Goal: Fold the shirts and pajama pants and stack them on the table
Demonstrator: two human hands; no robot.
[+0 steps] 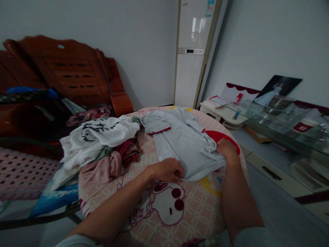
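Note:
A light grey short-sleeved shirt with red sleeve trim lies spread on a round table covered by a pink patterned cloth. My left hand is closed on the shirt's near left corner. At the shirt's right edge, my right hand grips the fabric, which bunches into folds there. The fingertips of both hands are partly hidden. Beside the shirt on the left is a heap of clothes, with a white printed garment on top and a dusty pink one below.
A wooden chair and a woven pink chair back stand at the left. Behind the table rises a tall white cabinet-like appliance. A glass shelf holding a paper cup is on the right.

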